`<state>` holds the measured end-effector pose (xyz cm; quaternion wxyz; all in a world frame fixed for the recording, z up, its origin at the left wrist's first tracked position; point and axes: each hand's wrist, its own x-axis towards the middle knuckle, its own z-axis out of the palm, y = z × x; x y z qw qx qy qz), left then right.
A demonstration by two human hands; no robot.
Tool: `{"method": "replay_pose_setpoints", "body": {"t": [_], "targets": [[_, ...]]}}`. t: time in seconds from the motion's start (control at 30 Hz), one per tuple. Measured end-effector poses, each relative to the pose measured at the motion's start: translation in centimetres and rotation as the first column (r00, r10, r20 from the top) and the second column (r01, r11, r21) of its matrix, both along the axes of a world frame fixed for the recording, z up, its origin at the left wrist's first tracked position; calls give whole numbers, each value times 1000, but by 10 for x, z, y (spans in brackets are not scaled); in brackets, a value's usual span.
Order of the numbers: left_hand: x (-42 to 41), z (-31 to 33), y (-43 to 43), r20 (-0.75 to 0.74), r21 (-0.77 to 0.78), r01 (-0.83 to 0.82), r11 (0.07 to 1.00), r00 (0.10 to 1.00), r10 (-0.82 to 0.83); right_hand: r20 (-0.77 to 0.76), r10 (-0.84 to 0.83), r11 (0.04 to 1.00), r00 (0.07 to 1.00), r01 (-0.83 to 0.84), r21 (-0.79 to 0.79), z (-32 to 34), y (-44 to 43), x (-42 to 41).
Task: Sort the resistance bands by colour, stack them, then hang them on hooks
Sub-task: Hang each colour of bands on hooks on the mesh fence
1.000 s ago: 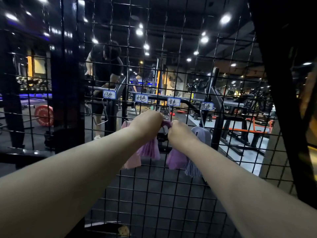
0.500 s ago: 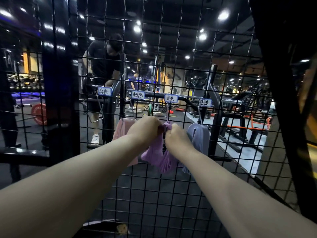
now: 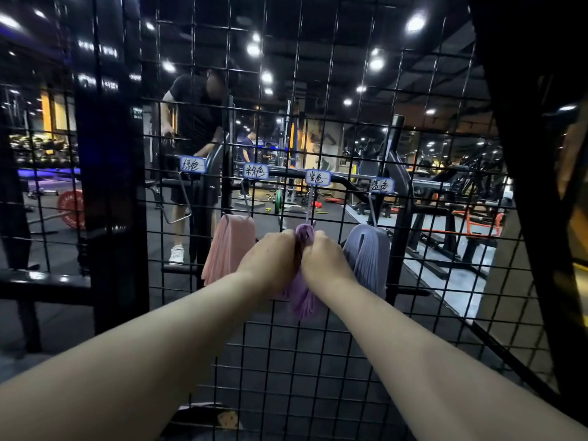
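Note:
A bunch of purple resistance bands (image 3: 304, 299) hangs against a black wire grid (image 3: 318, 361), its top loop at the hook under the third label (image 3: 317, 177). My left hand (image 3: 270, 261) grips the bunch from the left and my right hand (image 3: 323, 259) grips it from the right, close together just below the hook. Pink bands (image 3: 227, 249) hang on the hook to the left. Blue-grey bands (image 3: 366, 256) hang on the hook to the right. The leftmost hook (image 3: 181, 202), under the first label (image 3: 192, 163), carries nothing.
Four handwritten labels sit in a row on the grid above the hooks. Behind the grid is a gym floor with racks, a red weight plate (image 3: 71, 209) and a person in black (image 3: 194, 148). A thick black post (image 3: 108, 154) stands at the left.
My hands have drawn closer together, gathering the spread purple bands into one narrow bunch at the third hook. The view has shifted slightly, so the grid sits a bit lower and to the left.

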<state>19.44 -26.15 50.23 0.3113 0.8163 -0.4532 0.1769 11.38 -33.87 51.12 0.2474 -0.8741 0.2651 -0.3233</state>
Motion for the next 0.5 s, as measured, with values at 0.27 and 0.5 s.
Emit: {"method": "replay_pose_setpoints", "body": {"t": [0.27, 0.5], "targets": [[-3, -11, 4, -65, -40, 15, 999, 998, -18, -48, -4, 996, 999, 0, -91, -10, 4, -1], [-11, -31, 9, -207, 16, 52, 999, 977, -48, -82, 61, 996, 995, -66, -59, -26, 9, -11]]}}
